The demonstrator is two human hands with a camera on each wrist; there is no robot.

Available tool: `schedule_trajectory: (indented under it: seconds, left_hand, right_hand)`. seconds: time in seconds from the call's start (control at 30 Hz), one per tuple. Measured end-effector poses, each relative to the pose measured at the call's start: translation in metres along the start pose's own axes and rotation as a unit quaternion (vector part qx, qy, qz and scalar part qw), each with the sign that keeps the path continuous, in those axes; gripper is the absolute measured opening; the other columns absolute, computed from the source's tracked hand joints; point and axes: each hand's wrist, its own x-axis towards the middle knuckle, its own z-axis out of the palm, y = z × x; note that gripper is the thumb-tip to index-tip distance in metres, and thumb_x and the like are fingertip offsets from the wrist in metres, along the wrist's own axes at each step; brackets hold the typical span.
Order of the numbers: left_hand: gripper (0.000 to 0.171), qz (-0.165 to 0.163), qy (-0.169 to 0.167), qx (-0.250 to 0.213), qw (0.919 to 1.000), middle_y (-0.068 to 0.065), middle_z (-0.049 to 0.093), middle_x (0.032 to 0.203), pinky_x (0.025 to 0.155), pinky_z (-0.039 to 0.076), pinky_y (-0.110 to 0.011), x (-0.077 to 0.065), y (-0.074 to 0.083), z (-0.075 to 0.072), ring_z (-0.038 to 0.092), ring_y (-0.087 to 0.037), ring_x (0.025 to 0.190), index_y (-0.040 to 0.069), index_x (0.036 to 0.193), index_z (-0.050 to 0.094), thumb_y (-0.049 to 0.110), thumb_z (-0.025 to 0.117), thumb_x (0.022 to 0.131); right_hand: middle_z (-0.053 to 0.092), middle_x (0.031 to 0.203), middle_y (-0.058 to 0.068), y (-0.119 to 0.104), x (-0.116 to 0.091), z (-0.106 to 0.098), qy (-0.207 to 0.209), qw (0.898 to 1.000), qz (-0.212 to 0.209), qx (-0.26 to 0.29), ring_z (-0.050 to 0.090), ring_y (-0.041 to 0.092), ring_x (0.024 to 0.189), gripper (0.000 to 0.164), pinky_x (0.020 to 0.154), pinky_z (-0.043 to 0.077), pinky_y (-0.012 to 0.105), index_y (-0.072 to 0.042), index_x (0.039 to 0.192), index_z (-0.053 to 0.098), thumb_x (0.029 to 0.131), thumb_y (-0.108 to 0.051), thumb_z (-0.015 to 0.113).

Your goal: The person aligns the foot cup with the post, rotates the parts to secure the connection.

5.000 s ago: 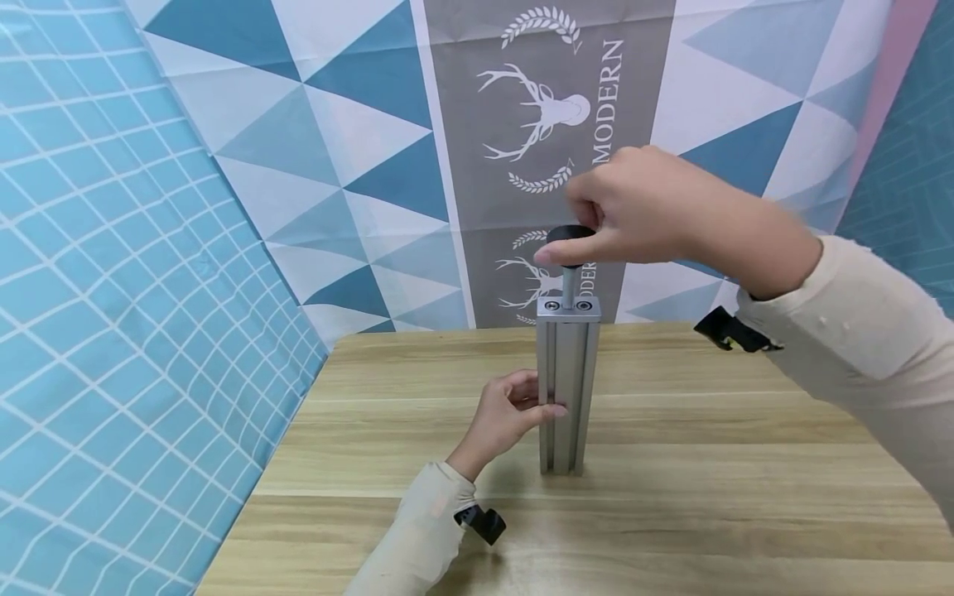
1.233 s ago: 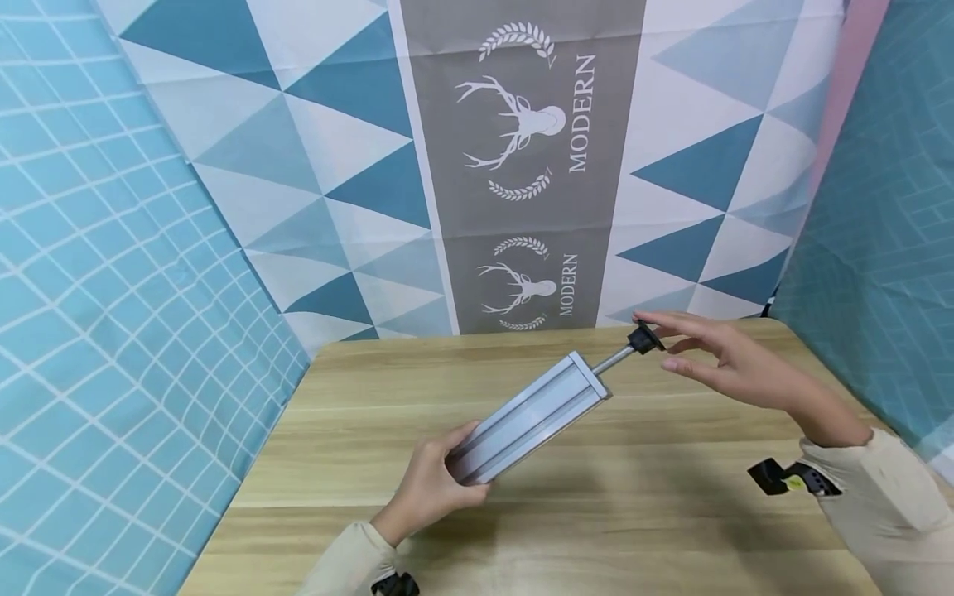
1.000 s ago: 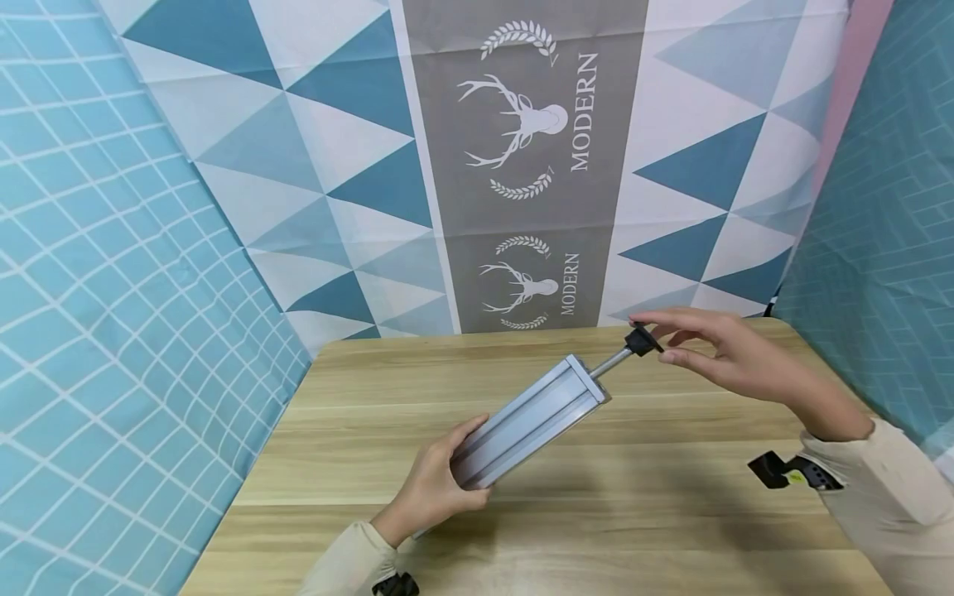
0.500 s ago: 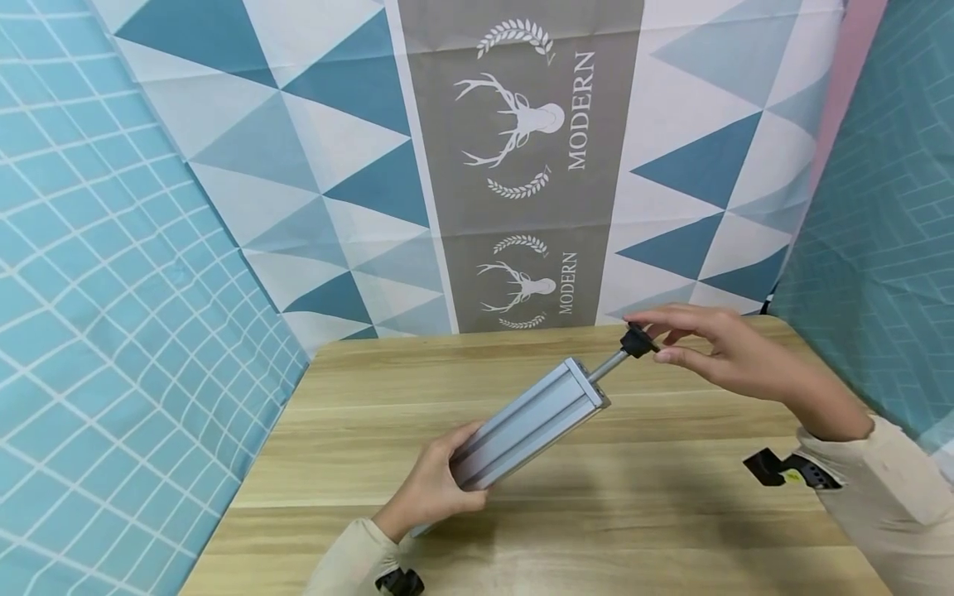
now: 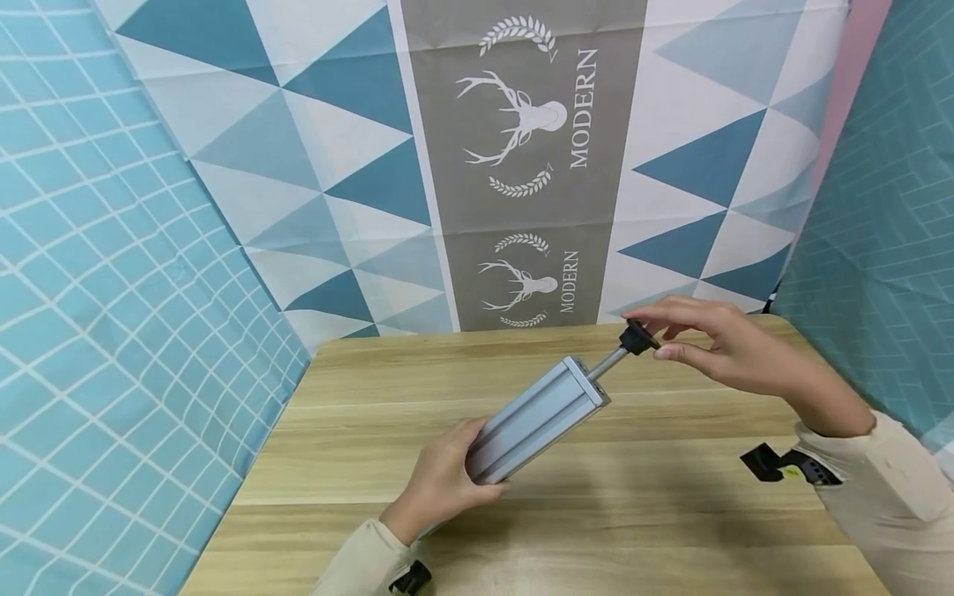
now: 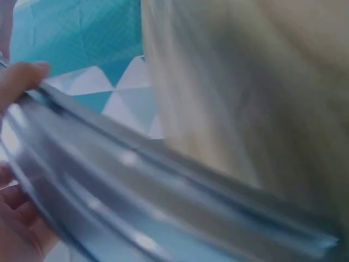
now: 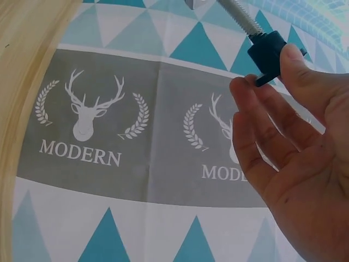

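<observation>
A silver aluminium profile point(image 5: 537, 426) is tilted over the table, its upper end toward the right. My left hand point(image 5: 443, 484) grips it near the lower part, thumb on the near side. From the end plate sticks a threaded rod point(image 5: 607, 364) carrying the black base of a leveling foot point(image 5: 637, 338). My right hand point(image 5: 734, 348) pinches that base at its rim between thumb and fingertips. The right wrist view shows the same leveling foot point(image 7: 266, 53) and bare thread beside it. Grooves of the profile point(image 6: 142, 180) appear blurred in the left wrist view.
Beneath is a wooden table point(image 5: 358, 389). A patterned cloth point(image 5: 522, 165) hangs behind its back edge, with a blue gridded cloth point(image 5: 134, 290) on the left and a teal cloth point(image 5: 879, 248) on the right. Black cameras sit on both wrists.
Five seconds ago the profile stood upright with my right hand at the foot on top; now it is tilted rightward. Over the last half second my left hand has shifted slightly up and right.
</observation>
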Motion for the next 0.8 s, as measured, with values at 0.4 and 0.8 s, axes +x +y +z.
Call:
schedule_trajectory:
  seconds: [0.4,0.8]
  left_hand:
    - [0.067,-0.003,0.023,-0.057,0.9981,0.000,0.070,0.104,0.067,0.051,-0.023,0.001,-0.007,0.002,0.064,-0.006,0.084,0.014,0.123,0.064,0.028,0.088,0.062]
    - [0.067,-0.006,0.018,-0.123,0.9922,0.000,0.070,0.106,0.066,0.052,-0.024,0.001,-0.011,0.004,0.064,-0.007,0.083,0.016,0.125,0.062,0.022,0.088,0.064]
  right_hand:
    - [0.056,0.136,0.003,0.009,-0.003,0.003,-0.030,0.999,0.036,-0.005,0.058,0.001,0.109,0.058,0.081,0.051,0.022,-0.012,0.141,0.050,0.086,0.000,0.067]
    - [0.051,0.141,-0.002,0.006,0.008,-0.001,-0.038,0.998,-0.043,0.025,0.056,0.001,0.114,0.068,0.082,0.049,0.019,-0.007,0.141,0.048,0.079,0.009,0.070]
